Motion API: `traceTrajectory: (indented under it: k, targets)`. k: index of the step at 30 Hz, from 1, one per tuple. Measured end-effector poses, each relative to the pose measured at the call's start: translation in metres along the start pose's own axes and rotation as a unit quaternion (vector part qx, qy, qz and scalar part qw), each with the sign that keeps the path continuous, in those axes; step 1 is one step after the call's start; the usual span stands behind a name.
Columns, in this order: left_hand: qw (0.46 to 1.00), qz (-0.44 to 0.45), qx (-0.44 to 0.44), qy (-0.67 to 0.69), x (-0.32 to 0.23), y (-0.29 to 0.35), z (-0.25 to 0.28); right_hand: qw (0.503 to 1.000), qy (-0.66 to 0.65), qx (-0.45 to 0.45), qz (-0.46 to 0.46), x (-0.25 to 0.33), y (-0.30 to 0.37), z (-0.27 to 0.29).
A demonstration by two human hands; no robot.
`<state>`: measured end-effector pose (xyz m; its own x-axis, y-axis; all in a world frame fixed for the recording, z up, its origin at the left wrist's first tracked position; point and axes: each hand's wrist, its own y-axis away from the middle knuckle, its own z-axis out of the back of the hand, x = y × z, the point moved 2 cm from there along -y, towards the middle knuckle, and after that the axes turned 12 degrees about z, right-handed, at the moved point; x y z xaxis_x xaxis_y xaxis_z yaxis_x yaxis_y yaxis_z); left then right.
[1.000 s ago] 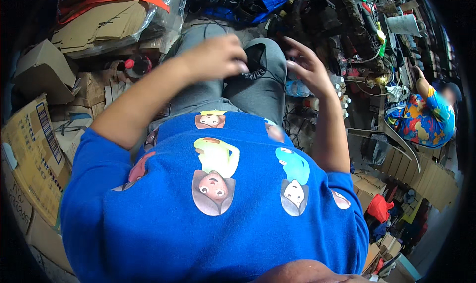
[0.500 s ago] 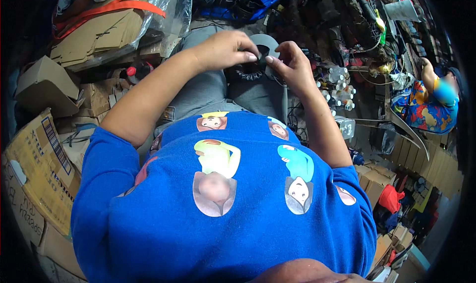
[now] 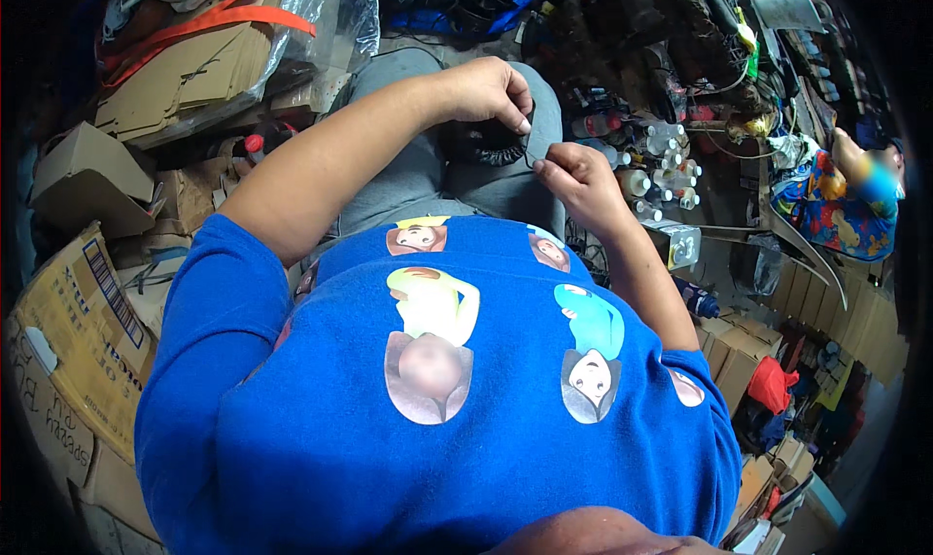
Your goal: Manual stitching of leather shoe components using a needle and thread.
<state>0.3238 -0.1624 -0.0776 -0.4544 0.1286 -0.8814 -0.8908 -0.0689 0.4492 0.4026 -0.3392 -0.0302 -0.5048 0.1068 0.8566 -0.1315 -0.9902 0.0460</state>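
A black piece with a ribbed, gathered edge (image 3: 498, 155) rests on my lap, over the grey trousers. Its upper part is hidden behind my left hand (image 3: 494, 93), which bends over it with thumb and fingertips pinched together. From that pinch a thin dark cord (image 3: 527, 147) runs a short way down to my right hand (image 3: 581, 181). There my thumb and forefinger close on the cord's other end, the remaining fingers curled in. What else my left fingers hold, if anything, is too small to make out.
Clear plastic bottles (image 3: 671, 166) crowd the floor right of my knee. Flattened cardboard (image 3: 185, 64) and an open cardboard box (image 3: 92, 181) lie at left. Another person in a colourful garment (image 3: 836, 205) sits at far right, near a curved pale strip (image 3: 812, 254).
My right hand has moved down and toward me, its fingers now curled. My left hand has shifted slightly right. The thin cord now shows between them.
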Motion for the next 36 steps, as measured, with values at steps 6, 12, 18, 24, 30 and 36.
traceTrajectory:
  k: [6, 12, 18, 24, 30, 36]
  targets:
    - [0.997, 0.045, 0.022, 0.052, 0.003, 0.003, 0.004, 0.997, -0.05, -0.05, 0.006, -0.003, 0.014, -0.004]
    - [0.993, 0.068, 0.059, 0.075, 0.011, 0.004, 0.019, 0.987, -0.105, -0.12, 0.016, 0.01, 0.016, 0.024]
    - [0.991, 0.073, 0.11, 0.026, 0.0, 0.01, 0.02, 0.993, 0.087, -0.065, 0.037, 0.0, 0.002, 0.012]
    - [0.993, 0.082, 0.087, 0.014, 0.0, 0.011, 0.018, 0.984, 0.17, -0.04, 0.021, -0.005, 0.0, 0.015]
    - [0.995, 0.058, 0.075, 0.035, 0.004, 0.009, 0.015, 0.986, 0.154, -0.068, -0.001, 0.004, -0.002, 0.019]
    - [0.994, 0.06, 0.095, 0.003, 0.001, 0.01, 0.015, 0.985, 0.165, -0.031, 0.048, 0.002, -0.009, 0.011]
